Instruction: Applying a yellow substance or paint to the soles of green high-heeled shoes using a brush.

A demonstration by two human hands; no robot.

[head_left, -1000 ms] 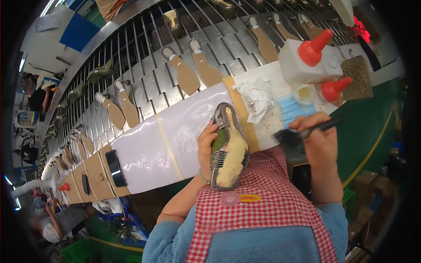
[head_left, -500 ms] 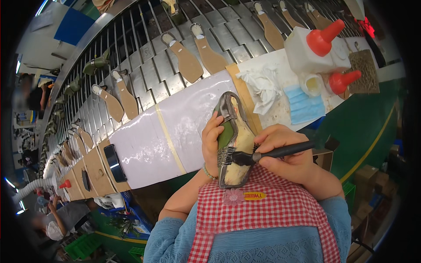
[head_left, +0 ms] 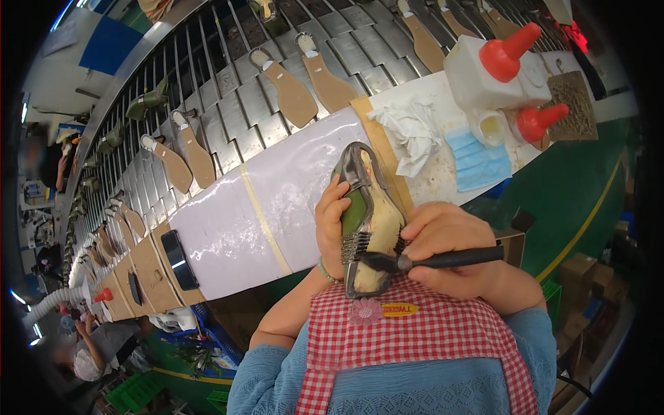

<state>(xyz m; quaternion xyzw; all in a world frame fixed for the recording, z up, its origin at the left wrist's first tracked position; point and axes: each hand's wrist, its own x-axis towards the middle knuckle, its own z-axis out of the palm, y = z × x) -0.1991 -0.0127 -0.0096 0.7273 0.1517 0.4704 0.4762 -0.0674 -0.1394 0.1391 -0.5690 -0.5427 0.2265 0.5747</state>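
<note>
My left hand [head_left: 330, 225] grips the left side of an upturned shoe [head_left: 382, 218], which has a green upper with dark edges and a pale, yellowish underside facing up. A band of dark strands or bristly trim crosses the shoe near its lower end. Between the thumb and fingers of my right hand [head_left: 453, 242] is a brush with a black handle [head_left: 463, 256]. Its dark head touches the shoe's underside near the end closest to my red checked apron [head_left: 415, 342].
Tan soles [head_left: 294, 93] lie along a slatted metal conveyor [head_left: 228, 86], with green shoes [head_left: 146, 102] farther left. White bottles with red nozzles [head_left: 508, 55], crumpled tissue [head_left: 411, 131] and a blue mask [head_left: 477, 159] sit at right. A phone [head_left: 180, 259] lies on the bench.
The brush head has slid down and slightly left over the underside, toward the end near my apron. The handle is more level. My left hand keeps its hold on the shoe.
</note>
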